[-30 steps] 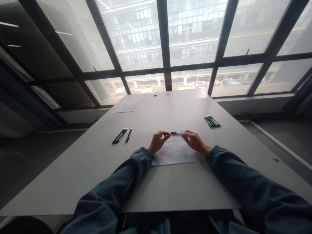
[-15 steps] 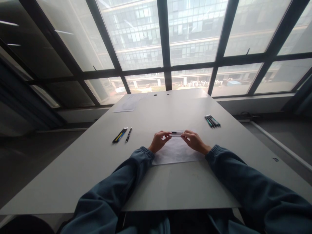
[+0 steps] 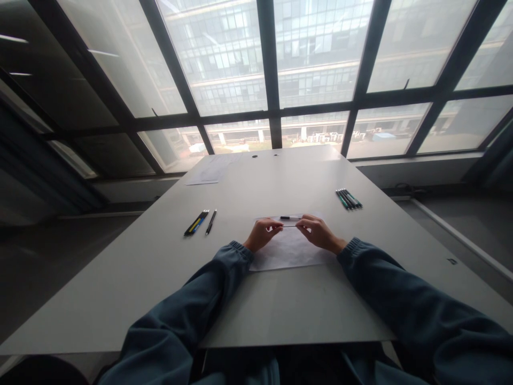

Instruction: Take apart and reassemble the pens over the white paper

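- Left hand [image 3: 260, 234]: thumb and fingers pinched on one end of a thin, dark, straight rod [image 3: 289, 226].
- Right hand [image 3: 319, 234]: fingertips pinched on the rod's other end; rod runs level between the two hands, above a white paper sheet [image 3: 289, 254].
- Black-and-clear slender pen [image 3: 290, 217]: just beyond the rod, its right end near the right fingers; contact with them cannot be told.
- Sheet lies on a broad white flat-topped table [image 3: 298, 310].
- Table, left: cluster of black, yellow and blue pens [image 3: 196, 223]; single black pen [image 3: 211, 222] just beside it.
- Table, right: row of black and green pens [image 3: 349, 199].
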Available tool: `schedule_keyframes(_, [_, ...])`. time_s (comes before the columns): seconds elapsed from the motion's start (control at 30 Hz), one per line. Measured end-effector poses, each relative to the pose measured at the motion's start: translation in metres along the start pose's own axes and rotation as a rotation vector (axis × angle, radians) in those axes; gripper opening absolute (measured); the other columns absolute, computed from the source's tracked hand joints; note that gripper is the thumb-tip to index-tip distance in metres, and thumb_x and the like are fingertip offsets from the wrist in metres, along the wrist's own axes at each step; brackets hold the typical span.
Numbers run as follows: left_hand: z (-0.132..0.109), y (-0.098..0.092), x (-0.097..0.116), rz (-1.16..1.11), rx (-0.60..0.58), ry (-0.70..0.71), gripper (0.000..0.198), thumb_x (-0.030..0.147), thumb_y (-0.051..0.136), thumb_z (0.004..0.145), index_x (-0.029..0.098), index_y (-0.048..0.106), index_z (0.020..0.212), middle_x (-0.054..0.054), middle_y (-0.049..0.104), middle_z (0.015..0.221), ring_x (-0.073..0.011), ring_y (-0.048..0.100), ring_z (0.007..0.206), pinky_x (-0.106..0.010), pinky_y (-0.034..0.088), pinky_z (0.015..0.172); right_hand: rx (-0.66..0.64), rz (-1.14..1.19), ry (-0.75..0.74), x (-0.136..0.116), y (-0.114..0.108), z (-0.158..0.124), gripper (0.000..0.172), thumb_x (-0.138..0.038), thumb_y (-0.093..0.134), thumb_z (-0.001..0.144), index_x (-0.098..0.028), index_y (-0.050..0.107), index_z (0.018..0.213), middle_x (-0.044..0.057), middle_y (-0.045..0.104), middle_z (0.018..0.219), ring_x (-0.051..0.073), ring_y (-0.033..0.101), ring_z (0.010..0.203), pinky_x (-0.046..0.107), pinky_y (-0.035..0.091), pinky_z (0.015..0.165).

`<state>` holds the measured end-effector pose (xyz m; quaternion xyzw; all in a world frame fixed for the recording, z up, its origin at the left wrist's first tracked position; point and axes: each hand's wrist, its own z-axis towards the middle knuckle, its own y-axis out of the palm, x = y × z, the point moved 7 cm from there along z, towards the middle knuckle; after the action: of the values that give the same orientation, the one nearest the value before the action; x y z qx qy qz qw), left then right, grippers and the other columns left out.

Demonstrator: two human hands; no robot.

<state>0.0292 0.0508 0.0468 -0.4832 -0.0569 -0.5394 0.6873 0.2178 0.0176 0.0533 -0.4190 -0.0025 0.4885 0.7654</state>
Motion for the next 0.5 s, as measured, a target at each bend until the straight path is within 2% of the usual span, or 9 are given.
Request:
schedule_keyframes(0.23, [0.0, 0.002, 0.003, 0.001, -0.032, 0.025, 0.018, 0.035, 0.072, 0.083, 0.019, 0.077, 0.088, -0.004, 0.071, 0.072, -0.0133, 0.059, 0.064, -0.025, 0.046, 0.06, -0.062, -0.052, -0.042, -0.008, 0.003, 0.001, 0.024, -0.022, 0.049, 0.097, -0.02, 0.066, 0.08, 0.005, 0.061, 0.076, 0.015, 0.054, 0.068, 0.026, 0.041, 0.065])
schedule_keyframes(0.5, [0.001, 0.005, 0.011, 0.047, -0.081, 0.083, 0.013, 0.031, 0.07, 0.085, 0.02, 0.077, 0.084, -0.004, 0.071, 0.073, -0.0141, 0.061, 0.069, -0.025, 0.05, 0.064, -0.07, -0.053, -0.065, -0.012, 0.005, 0.002, 0.022, -0.021, 0.05, 0.097, -0.02, 0.065, 0.082, 0.005, 0.064, 0.079, 0.016, 0.055, 0.069, 0.027, 0.042, 0.066])
